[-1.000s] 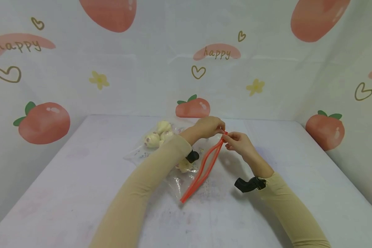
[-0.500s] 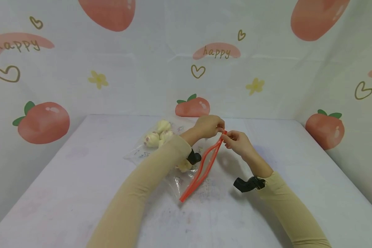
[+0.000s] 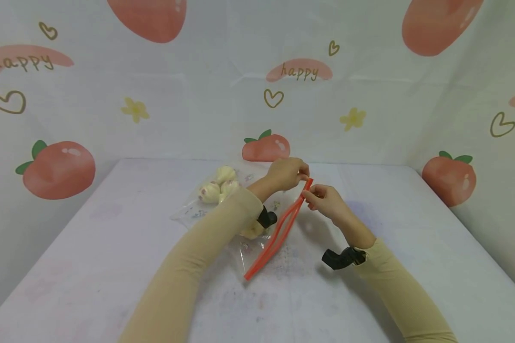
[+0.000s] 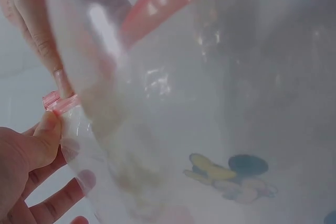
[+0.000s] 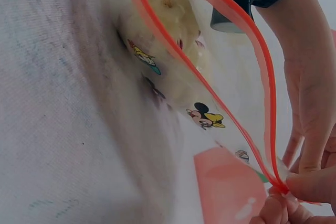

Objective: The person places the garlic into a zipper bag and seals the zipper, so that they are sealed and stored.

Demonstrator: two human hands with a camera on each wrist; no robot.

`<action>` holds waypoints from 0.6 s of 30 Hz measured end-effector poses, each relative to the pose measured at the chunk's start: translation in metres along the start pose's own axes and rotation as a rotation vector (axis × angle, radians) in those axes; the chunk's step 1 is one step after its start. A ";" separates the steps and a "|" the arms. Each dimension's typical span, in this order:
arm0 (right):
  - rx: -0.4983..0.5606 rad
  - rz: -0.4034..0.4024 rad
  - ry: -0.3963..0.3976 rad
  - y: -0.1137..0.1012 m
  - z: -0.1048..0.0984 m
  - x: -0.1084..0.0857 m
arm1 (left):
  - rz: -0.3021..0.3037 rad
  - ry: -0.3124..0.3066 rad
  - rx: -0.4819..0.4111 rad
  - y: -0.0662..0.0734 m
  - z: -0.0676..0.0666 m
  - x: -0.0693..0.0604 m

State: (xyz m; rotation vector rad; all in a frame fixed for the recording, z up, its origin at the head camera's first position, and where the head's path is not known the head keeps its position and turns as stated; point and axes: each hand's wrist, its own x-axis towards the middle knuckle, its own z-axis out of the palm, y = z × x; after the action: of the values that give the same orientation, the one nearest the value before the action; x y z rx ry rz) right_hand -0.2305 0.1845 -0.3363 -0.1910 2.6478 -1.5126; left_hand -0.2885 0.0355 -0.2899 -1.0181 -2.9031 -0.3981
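A clear zip bag with a red zip strip lies across the middle of the table in the head view. Several garlic bulbs are inside it; one bulb shows through the printed plastic in the right wrist view. My left hand pinches the strip's far end, reaching over the bag. Just nearer along the strip, my right hand squeezes it between thumb and finger. Between my right hand and the near end, the two red edges stand apart. My left sleeve hides part of the bag.
The table has a pale, faintly stained cover. Behind it hangs a white cloth printed with red fruit, hearts and flowers. A black wrist camera sticks out below my right hand.
My right hand has slid a little down the red strip, away from the far end, and the gap between the edges has narrowed. My left hand keeps its pinch, shifting slightly left.
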 end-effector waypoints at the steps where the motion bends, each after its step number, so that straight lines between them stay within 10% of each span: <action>1: -0.003 0.000 0.000 0.000 0.000 -0.001 | 0.002 0.001 0.001 0.000 0.000 0.000; 18: -0.037 -0.002 -0.012 0.001 0.006 -0.008 | -0.007 0.026 -0.053 -0.002 0.003 -0.004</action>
State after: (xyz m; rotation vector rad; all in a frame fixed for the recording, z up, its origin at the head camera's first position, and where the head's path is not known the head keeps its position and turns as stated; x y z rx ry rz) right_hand -0.2220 0.1813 -0.3403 -0.2042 2.6682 -1.4598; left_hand -0.2870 0.0323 -0.2932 -1.0023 -2.8881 -0.4877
